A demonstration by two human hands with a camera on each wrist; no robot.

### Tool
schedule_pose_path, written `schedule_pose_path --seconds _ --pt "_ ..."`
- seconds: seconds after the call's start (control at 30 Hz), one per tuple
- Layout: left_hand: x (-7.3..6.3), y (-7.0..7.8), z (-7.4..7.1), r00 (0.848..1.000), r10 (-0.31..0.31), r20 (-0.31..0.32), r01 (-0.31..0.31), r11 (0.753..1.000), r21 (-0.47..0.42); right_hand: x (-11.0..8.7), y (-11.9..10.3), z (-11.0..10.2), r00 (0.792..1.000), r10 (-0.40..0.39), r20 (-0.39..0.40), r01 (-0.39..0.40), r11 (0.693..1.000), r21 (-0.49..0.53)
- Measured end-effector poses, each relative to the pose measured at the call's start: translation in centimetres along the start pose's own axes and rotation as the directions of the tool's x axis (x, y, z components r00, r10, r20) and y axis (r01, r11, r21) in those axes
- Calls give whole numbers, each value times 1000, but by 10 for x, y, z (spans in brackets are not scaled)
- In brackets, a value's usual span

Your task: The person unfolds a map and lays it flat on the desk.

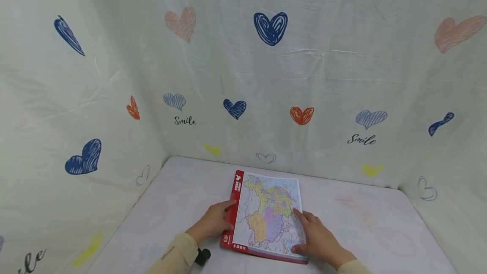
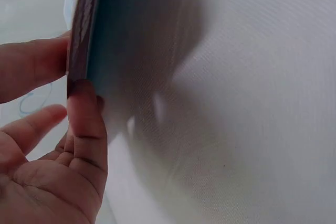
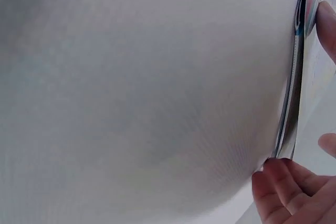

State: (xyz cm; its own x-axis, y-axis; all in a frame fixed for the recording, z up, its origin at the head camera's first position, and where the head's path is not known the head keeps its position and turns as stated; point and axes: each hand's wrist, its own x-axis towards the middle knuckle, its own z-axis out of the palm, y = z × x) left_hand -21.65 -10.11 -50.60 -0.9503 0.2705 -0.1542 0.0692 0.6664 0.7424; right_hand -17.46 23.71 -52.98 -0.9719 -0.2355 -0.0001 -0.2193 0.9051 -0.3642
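Observation:
A rectangular map (image 1: 266, 210) with a red strip down its left side lies on the white table, its coloured face up. In the right wrist view its edge (image 3: 296, 72) shows several thin layers, slightly parted. My left hand (image 1: 213, 221) grips the red left edge. Its fingers (image 2: 86, 114) lie on both sides of that edge in the left wrist view. At the opposite edge my right hand (image 1: 321, 238) holds the map, with the thumb on the printed face and fingertips (image 3: 278, 177) at the side edge.
The table (image 1: 365, 227) is covered in white cloth with faint marks. Behind and on both sides hangs a pale curtain (image 1: 327, 75) printed with hearts and "Smile". A small dark object (image 1: 203, 257) sits by the left sleeve cuff.

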Motion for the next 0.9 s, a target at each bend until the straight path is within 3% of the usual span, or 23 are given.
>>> schedule_pose_path --seconds 0.17,0.37,0.6,0.8,0.9 --pt "1 1 1 1000 -6 12 6 1000 -9 4 -1 1 999 42 -8 -42 996 76" --pt "3 -3 1 997 -31 65 32 999 -11 8 4 3 996 82 47 -90 968 234" --pt "5 -5 1 996 -40 80 42 999 -15 13 12 -2 990 34 140 -87 914 396" --pt "4 -5 -1 995 -22 99 25 999 -25 12 17 -6 977 -78 199 -44 839 543" --pt "4 -6 -1 994 -3 108 5 1000 -23 11 16 -8 977 -71 202 -47 850 525"
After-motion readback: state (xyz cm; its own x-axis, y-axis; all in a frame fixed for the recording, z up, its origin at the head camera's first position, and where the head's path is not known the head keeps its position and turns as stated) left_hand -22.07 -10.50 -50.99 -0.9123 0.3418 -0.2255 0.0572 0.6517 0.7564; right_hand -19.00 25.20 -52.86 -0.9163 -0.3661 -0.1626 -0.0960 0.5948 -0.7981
